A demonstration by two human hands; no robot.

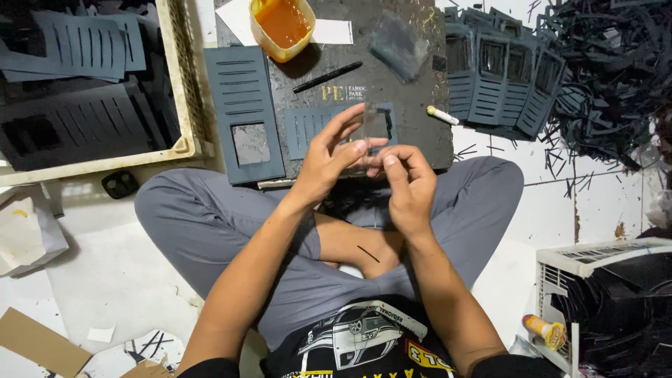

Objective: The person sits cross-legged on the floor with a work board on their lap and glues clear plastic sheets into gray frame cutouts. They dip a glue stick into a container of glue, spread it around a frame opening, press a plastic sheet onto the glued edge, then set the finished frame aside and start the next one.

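My left hand and my right hand meet above my crossed legs and together hold a small clear plastic sheet. The left fingers pinch its left edge; the right thumb and fingers grip its lower right edge. Just behind the sheet a dark blue slotted card piece lies on a dark work board. A second slotted card with a square window lies at the board's left edge.
A yellow tub of orange glue, a black pen and a white marker sit on the board. A stack of finished slotted cards and black offcuts lie right. Cream crates hold more card.
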